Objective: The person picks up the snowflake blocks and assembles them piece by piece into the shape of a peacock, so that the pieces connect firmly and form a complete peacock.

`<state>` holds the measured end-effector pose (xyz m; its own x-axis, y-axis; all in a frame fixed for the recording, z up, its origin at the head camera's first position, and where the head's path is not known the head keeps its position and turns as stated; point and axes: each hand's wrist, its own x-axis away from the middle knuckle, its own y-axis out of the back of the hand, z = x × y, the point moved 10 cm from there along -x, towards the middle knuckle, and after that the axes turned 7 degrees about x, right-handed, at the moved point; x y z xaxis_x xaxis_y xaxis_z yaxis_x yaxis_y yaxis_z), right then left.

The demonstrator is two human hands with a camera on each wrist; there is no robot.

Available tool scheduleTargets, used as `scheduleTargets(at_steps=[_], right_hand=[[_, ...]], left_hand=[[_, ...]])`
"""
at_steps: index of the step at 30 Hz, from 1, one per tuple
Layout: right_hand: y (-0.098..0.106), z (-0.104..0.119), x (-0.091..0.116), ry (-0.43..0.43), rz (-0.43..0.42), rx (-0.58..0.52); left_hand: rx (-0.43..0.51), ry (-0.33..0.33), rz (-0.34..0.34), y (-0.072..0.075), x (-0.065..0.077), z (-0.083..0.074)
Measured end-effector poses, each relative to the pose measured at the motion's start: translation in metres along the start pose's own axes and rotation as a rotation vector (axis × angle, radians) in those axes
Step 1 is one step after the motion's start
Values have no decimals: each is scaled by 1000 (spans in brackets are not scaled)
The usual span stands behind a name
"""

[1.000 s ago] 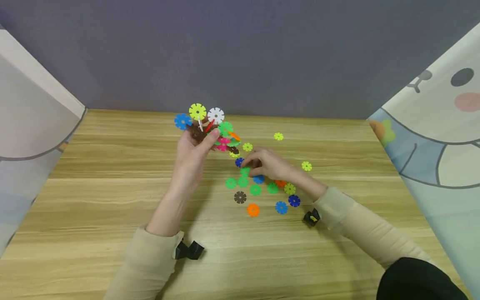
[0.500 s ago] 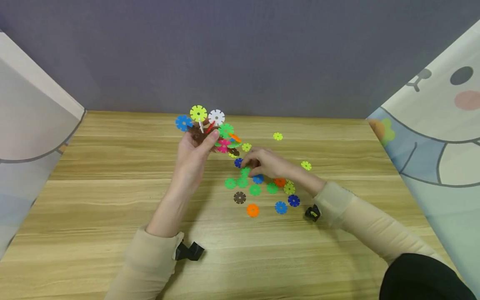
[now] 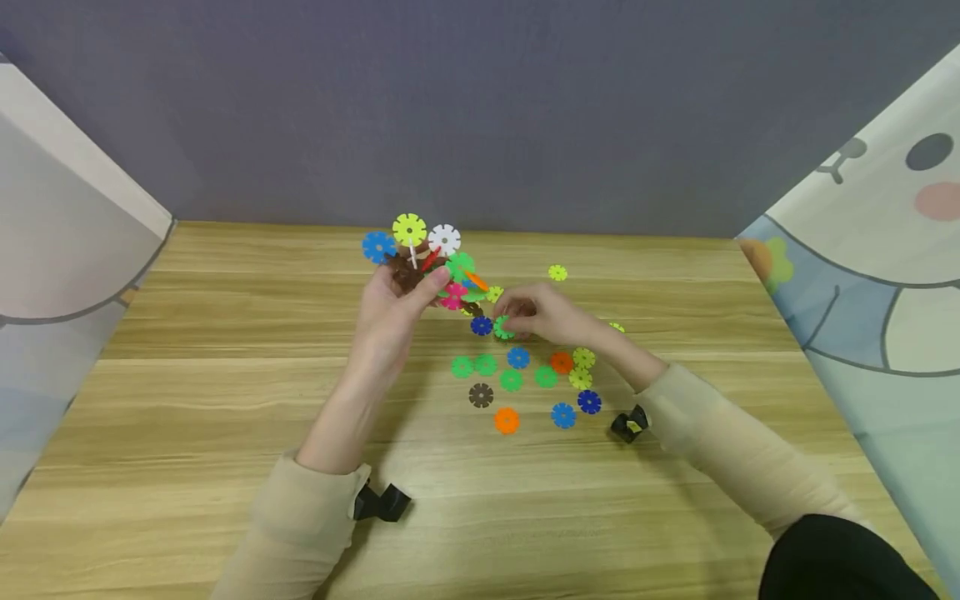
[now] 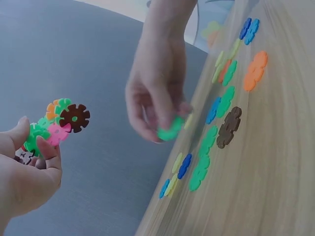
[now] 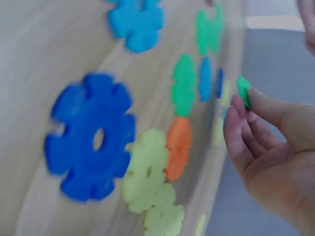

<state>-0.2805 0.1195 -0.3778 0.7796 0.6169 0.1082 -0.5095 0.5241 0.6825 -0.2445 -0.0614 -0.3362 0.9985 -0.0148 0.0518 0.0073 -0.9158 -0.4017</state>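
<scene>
In the head view my left hand [image 3: 384, 321] holds up a cluster of interlocked notched plastic discs [image 3: 453, 296], with blue, yellow, white, red, green, pink, orange and brown pieces. A brown disc [image 4: 81, 120] sticks out at the cluster's end in the left wrist view; the palm hides part of the rest. Between thumb and fingers, my right hand [image 3: 551, 315] pinches a single green notched disc [image 3: 503, 328], lifted off the table. That green disc [image 5: 243, 91] shows edge-on in the right wrist view. The two hands are apart, the right one lower and to the right of the cluster.
Loose discs lie flat on the wooden table [image 3: 225, 375], mostly below the right hand: several green ones [image 3: 512, 380], a brown one [image 3: 481, 395], an orange one [image 3: 507, 420], blue ones [image 3: 563, 415] and yellow ones [image 3: 557, 272]. A grey wall [image 3: 450, 108] borders the far edge.
The right hand has picked a green disc up off the table and risen slightly. My left hand has shifted a little to the right with the cluster.
</scene>
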Motion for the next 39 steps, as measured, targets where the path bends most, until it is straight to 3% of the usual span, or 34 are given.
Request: scheduleTargets(at_steps=[6, 12, 21, 39], right_hand=[[36, 5, 22, -66, -234, -178], [47, 13, 42, -136, -382, -323], [48, 38, 52, -4, -471, -352], [44, 46, 57, 16, -540, -369]], left_hand=[[-60, 27, 16, -3, 2, 4], [-121, 55, 47, -6, 5, 8], [-155, 65, 84, -10, 10, 10], [-191, 59, 106, -13, 12, 10]])
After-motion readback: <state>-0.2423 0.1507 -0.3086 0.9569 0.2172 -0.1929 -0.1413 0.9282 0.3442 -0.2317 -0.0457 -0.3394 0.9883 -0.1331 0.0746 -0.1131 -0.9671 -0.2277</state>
